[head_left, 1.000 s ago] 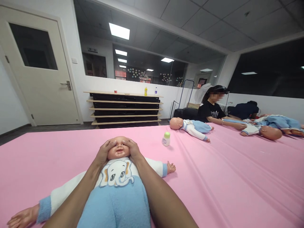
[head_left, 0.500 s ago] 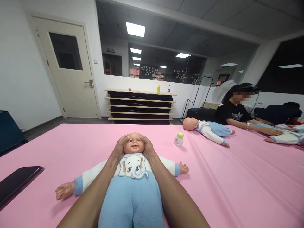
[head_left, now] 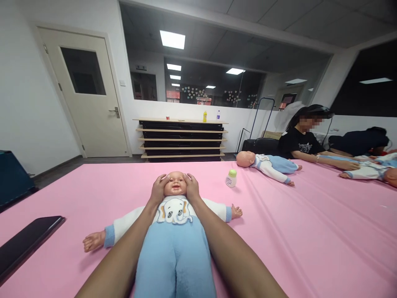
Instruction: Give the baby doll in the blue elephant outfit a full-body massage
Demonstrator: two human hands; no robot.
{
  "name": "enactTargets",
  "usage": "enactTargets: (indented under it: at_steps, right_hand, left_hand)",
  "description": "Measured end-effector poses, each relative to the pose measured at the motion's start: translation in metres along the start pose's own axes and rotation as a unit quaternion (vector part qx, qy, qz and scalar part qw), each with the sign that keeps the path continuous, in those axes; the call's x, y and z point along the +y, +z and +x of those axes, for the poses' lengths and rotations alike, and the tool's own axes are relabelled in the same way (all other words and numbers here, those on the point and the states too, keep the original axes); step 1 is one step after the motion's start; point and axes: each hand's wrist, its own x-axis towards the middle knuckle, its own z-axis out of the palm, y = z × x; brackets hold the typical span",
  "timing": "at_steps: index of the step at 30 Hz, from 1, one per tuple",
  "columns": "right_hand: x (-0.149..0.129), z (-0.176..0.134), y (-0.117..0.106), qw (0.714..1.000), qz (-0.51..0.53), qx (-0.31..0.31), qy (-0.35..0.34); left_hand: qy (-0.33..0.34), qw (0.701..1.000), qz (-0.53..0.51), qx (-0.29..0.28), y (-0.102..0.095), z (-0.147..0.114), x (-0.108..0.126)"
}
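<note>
A baby doll (head_left: 173,244) in a white and blue suit with an elephant on its chest lies face up on the pink table cover (head_left: 297,248), arms spread out. My left hand (head_left: 159,189) cups the left side of its head as I see it, thumb near the brow. On the opposite side, my right hand (head_left: 192,187) is curved around the head, fingertips at the temple. The doll's face shows between both palms. Beyond my right hand stands a small white bottle (head_left: 231,180) with a green cap.
A black phone-like device (head_left: 27,240) lies at the left. Another doll (head_left: 273,165) rests at the back right. Beside it, a co-worker (head_left: 305,142) in a black T-shirt handles a further doll (head_left: 369,171). Stacked shelves (head_left: 182,140) stand behind the table.
My fingers have shifted slightly outward from the doll's brow toward the sides of its head. The camera view has moved a little, and the far-right doll's head has come into view.
</note>
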Motion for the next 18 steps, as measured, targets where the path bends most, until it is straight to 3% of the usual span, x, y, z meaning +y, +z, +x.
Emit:
enactTargets:
  at_steps: [3, 7, 10, 14, 18]
  right_hand:
    - [-0.015, -0.012, -0.005, 0.993, -0.094, 0.036, -0.059]
    - [-0.039, -0.039, -0.014, 0.983, -0.139, -0.055, -0.107]
    - [-0.049, -0.056, -0.02, 0.98, -0.124, -0.125, -0.097]
    - [-0.045, -0.062, -0.023, 0.981, -0.109, -0.134, -0.082]
    - [-0.034, -0.056, -0.023, 0.981, -0.113, -0.147, -0.059]
  left_hand:
    - [0.031, 0.994, 0.076, 0.073, -0.006, -0.006, 0.012]
    - [0.056, 0.984, 0.14, 0.099, -0.014, -0.017, 0.027]
    - [0.052, 0.991, 0.122, 0.026, -0.018, -0.029, 0.026]
    - [0.036, 0.99, 0.083, -0.11, -0.023, -0.045, 0.02]
    - [0.029, 0.986, 0.057, -0.153, -0.023, -0.051, 0.019]
